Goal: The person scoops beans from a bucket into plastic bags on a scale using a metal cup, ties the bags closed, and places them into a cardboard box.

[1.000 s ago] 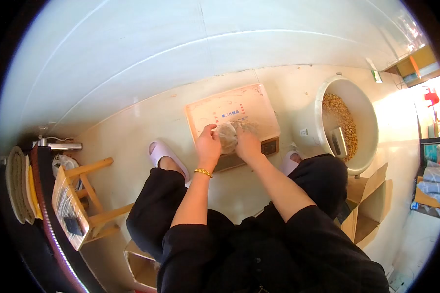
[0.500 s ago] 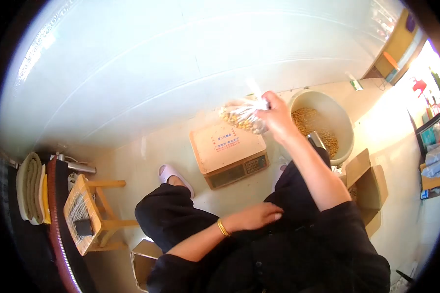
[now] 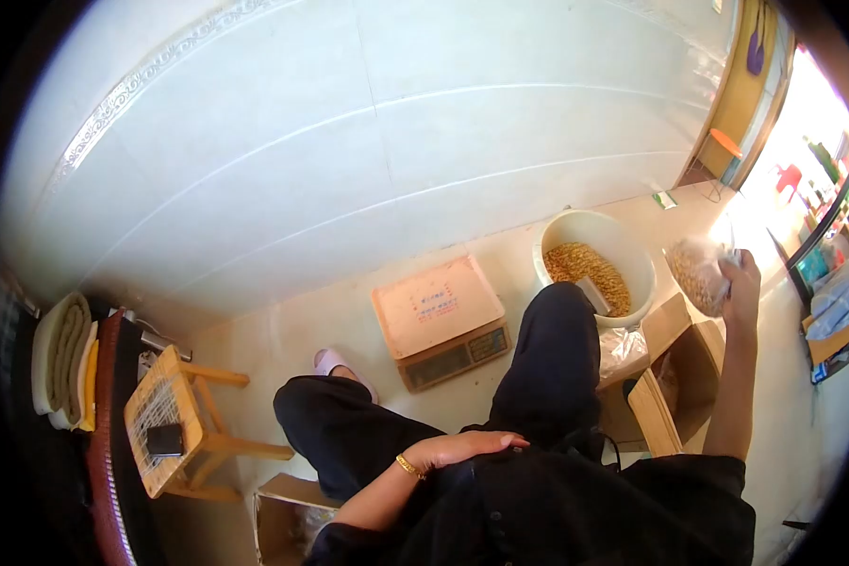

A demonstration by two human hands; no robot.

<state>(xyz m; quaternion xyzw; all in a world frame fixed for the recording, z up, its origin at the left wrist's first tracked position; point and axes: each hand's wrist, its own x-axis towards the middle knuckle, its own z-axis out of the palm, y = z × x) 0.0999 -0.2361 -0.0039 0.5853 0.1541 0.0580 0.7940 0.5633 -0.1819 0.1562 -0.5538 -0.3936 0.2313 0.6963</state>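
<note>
My right hand [image 3: 742, 274] is closed on the gathered top of a clear plastic bag [image 3: 698, 275] of yellow kernels, held out at the right above an open cardboard box [image 3: 693, 373]. My left hand [image 3: 467, 448] lies across my lap with its fingers stretched out, holding nothing. A scale [image 3: 455, 358] with a flat pink top stands on the floor between my feet, nothing on it. To its right, a large pale bucket [image 3: 640, 264] holds many yellow kernels and a metal scoop [image 3: 592, 295].
On the left stands a wooden stool [image 3: 191, 415] with a dark phone-like object [image 3: 164, 440] on it. Folded cloths [image 3: 61, 363] lie at the far left. Another open box [image 3: 278, 519] is at the bottom left. A pale wall [image 3: 349, 141] rises behind the scale.
The filled bag has gone from over the scale to the far right in my right hand. My left hand has let go of the bag and come back to my lap. The view has shifted.
</note>
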